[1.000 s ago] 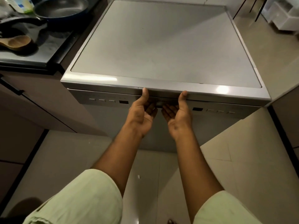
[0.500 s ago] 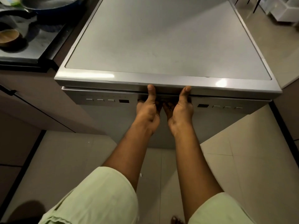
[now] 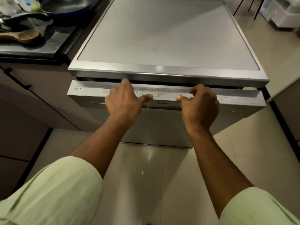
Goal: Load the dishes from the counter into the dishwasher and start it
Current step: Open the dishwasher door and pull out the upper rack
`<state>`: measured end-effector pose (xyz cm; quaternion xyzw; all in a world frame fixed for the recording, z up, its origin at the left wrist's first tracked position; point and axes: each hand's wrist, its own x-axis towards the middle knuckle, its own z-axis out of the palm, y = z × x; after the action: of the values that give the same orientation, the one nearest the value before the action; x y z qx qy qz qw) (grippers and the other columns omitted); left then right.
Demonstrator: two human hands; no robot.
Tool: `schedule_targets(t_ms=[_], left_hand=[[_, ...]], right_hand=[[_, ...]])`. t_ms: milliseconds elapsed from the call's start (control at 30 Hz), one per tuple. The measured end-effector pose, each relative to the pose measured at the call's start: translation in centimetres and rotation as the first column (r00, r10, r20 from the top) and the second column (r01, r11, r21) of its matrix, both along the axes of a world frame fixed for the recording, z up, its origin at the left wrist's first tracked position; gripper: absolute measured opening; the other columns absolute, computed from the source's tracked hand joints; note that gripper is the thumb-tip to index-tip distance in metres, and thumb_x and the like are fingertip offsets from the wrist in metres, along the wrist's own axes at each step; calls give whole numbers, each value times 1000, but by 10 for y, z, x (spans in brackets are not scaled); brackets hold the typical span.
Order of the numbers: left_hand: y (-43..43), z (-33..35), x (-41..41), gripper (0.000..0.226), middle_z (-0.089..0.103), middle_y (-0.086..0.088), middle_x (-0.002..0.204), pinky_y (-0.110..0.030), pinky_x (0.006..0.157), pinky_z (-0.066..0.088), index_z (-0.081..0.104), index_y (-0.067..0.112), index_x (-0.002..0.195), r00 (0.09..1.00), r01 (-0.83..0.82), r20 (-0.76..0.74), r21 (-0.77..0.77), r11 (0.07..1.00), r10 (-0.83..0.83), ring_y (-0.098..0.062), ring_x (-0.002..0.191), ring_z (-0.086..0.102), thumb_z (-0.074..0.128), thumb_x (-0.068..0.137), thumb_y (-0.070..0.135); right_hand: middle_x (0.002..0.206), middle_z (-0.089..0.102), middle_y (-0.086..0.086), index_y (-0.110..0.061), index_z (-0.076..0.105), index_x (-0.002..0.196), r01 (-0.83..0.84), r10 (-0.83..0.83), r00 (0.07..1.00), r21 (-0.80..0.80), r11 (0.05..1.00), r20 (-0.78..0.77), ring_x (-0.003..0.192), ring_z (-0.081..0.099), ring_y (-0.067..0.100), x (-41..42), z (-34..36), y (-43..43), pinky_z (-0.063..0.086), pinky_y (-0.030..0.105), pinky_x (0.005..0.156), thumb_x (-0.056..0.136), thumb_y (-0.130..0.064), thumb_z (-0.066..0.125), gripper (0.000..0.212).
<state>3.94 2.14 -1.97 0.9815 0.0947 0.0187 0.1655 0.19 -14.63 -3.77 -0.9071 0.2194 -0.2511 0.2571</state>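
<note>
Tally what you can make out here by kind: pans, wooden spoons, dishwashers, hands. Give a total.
Pans: 1, the blue pan
Wooden spoons: 1, the wooden spoon on the counter
Dishwashers: 1, the dishwasher
Hands: 2, the left hand and the right hand, both gripping the top edge of the dishwasher's door
Total: 5

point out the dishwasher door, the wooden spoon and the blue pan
dishwasher door [image 3: 159,125], head view, bare front panel below the handle
wooden spoon [image 3: 28,35], head view, its bowl
blue pan [image 3: 65,4], head view, its dark inside
</note>
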Motion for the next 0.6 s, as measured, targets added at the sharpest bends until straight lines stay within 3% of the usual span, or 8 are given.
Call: schedule_targets(t_ms=[67,200,267,400,600], left_hand=[[-8,2,-4,70,51,-11,126,-48,92,47,47,15,127,997,74,2,29,997,-74,-31,118,50,66,82,64],[-9,-6,-27,51,42,-10,142,-60,105,36,48,22,135,981,177,-77,5,984,-176,-32,136,36,58,94,50],[-5,-12,-39,45,48,-11,137,-61,110,28,52,22,131,973,222,-87,106,969,-213,-34,132,43,55,96,50],[9,-9,-68,39,57,-15,124,-44,95,45,58,16,128,950,310,-77,93,946,-303,-34,113,56,61,96,38],[22,-16,-106,32,66,-11,114,-40,84,50,70,17,117,955,296,-26,81,952,-295,-34,103,62,75,87,26]], right_hand=[[108,68,9,-12,69,107,-193,190,980,-59,979,-54,103,60,31,3,-2,-7,48,44,91,80,-19,78,29],[101,65,7,-10,66,93,-328,314,925,-33,944,-216,96,61,28,-11,-2,-15,51,38,82,86,-20,73,14],[101,64,9,-9,65,92,-327,300,920,-73,942,-252,95,60,30,-26,-3,-13,48,33,76,85,-20,73,16],[111,62,12,-7,66,102,-312,261,915,-128,941,-306,105,58,32,-56,-6,-3,47,37,86,87,-18,71,19],[115,57,13,-6,66,109,-297,243,922,-146,944,-303,109,55,33,-98,-22,8,47,44,95,87,-16,72,25]])
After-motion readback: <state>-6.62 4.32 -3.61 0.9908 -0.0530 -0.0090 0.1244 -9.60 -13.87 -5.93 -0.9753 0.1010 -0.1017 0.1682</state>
